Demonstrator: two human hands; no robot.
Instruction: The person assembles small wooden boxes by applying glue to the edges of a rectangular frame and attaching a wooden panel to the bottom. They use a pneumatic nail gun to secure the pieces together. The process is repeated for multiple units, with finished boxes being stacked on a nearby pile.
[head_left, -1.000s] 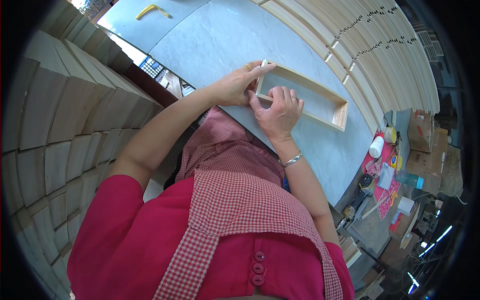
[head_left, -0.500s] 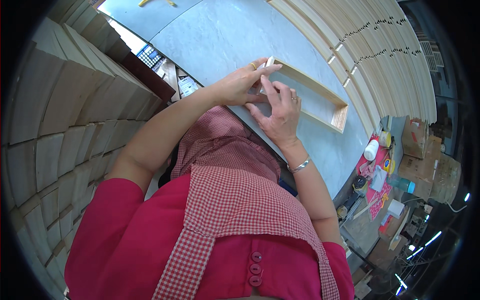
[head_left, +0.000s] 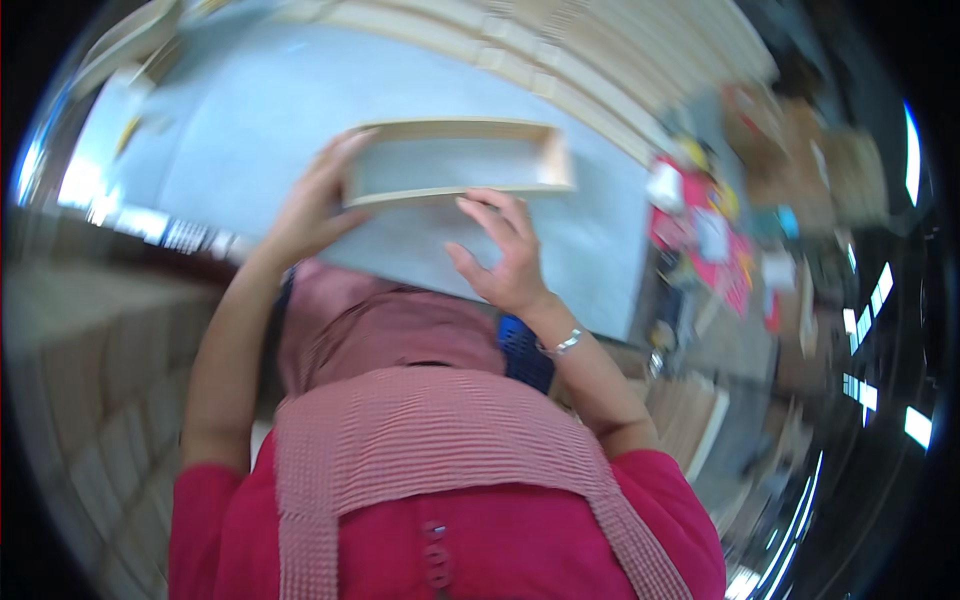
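Observation:
A shallow rectangular frame of pale wood [head_left: 430, 197] rests on the blue-grey tabletop [head_left: 250, 130], whose surface shows through the middle of it. Its left end is gripped by my left hand [head_left: 318, 205], thumb on the near side and fingers over the far corner. My right hand [head_left: 510, 255] is by the near long side, thumb and fingers apart. Its fingertips reach that side, though blur hides whether they touch, and nothing is seen in the hand.
Long stacked wooden strips [head_left: 600, 70] line the table's far edge. At the right, a side surface holds a white bottle [head_left: 665, 188], a pink cloth [head_left: 735, 285] and other small items, with cardboard boxes [head_left: 775, 140] behind. Wooden blocks [head_left: 110, 370] are stacked at the left.
The view has swung and blurred. The frame now lies nearly level across the view. My hands have come apart: the left keeps the frame's left end, the right has moved along the near side.

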